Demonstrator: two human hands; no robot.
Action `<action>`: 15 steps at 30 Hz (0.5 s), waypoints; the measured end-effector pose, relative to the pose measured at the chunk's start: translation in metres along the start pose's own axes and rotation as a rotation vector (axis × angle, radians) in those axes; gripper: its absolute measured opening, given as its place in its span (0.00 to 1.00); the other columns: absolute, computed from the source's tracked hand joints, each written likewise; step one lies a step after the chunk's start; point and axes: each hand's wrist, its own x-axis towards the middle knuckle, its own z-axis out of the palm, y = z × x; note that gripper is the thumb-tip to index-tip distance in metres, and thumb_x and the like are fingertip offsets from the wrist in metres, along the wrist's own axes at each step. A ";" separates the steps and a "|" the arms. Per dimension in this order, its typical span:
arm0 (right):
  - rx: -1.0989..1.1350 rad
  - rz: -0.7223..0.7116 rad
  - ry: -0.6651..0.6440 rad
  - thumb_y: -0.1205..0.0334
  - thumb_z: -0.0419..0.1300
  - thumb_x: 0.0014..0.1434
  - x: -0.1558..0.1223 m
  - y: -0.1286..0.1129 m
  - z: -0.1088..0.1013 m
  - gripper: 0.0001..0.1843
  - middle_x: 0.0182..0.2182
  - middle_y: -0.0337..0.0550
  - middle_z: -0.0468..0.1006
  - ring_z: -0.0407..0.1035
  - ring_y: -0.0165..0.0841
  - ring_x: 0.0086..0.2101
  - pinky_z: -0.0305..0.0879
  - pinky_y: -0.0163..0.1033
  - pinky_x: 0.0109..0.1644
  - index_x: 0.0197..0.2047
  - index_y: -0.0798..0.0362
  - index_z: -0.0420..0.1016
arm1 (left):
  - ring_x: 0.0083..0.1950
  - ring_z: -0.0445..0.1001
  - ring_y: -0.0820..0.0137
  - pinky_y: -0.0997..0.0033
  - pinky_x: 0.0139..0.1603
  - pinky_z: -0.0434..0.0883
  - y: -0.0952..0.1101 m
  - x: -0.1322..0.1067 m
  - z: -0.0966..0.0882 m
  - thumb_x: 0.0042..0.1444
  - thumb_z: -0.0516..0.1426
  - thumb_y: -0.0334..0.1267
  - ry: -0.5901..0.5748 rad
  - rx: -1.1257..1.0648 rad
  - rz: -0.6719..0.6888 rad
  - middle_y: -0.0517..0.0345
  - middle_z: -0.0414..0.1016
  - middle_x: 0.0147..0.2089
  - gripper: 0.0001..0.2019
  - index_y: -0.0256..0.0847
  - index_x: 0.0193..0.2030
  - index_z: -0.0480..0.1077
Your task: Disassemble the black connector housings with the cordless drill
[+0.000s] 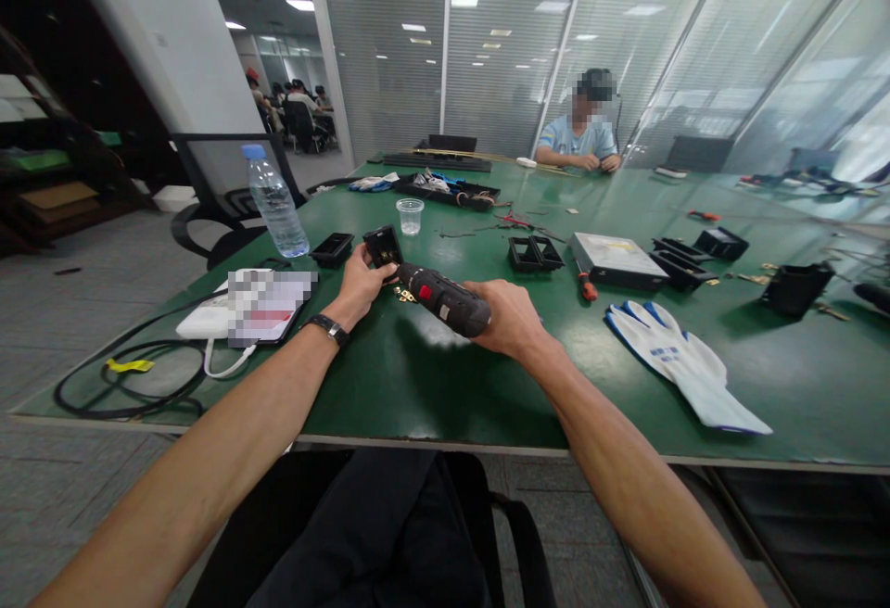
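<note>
My left hand [360, 285] grips a small black plastic box part [383, 245], holding it tilted on the green table [417, 386]. In my right hand [511, 316] is a black electric screwdriver [443, 297] with a red button, its tip pointing left at the box part. Small brass pieces [403, 294] lie under the tip. A dark watch is on my left wrist.
A water bottle [276, 203], plastic cup [410, 216], another black box part [332, 248] and a white device with cables [243, 311] sit to the left. On the right lie white-blue gloves [685, 362], a metal box [616, 256], a red-handled screwdriver [586, 285] and several black parts [534, 254]. A person sits at the far end.
</note>
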 end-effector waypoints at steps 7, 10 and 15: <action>0.013 -0.001 0.006 0.51 0.64 0.52 0.000 0.000 -0.001 0.19 0.30 0.40 0.82 0.73 0.36 0.30 0.50 0.37 0.31 0.48 0.43 0.81 | 0.53 0.77 0.57 0.59 0.42 0.81 -0.001 0.001 0.000 0.41 0.68 0.26 0.006 0.016 0.010 0.47 0.76 0.52 0.26 0.38 0.49 0.68; 0.021 0.000 0.008 0.50 0.64 0.52 0.000 0.000 -0.001 0.19 0.30 0.40 0.81 0.73 0.36 0.30 0.50 0.37 0.31 0.48 0.43 0.81 | 0.53 0.77 0.58 0.60 0.43 0.81 -0.001 0.001 0.000 0.41 0.68 0.26 0.008 0.022 0.020 0.47 0.76 0.51 0.26 0.38 0.48 0.68; 0.023 0.003 0.015 0.51 0.65 0.51 0.000 0.001 0.001 0.19 0.30 0.40 0.81 0.73 0.36 0.30 0.51 0.37 0.31 0.46 0.43 0.81 | 0.50 0.78 0.58 0.60 0.42 0.81 0.004 -0.002 0.002 0.42 0.68 0.25 0.009 -0.012 -0.016 0.47 0.76 0.52 0.27 0.39 0.49 0.67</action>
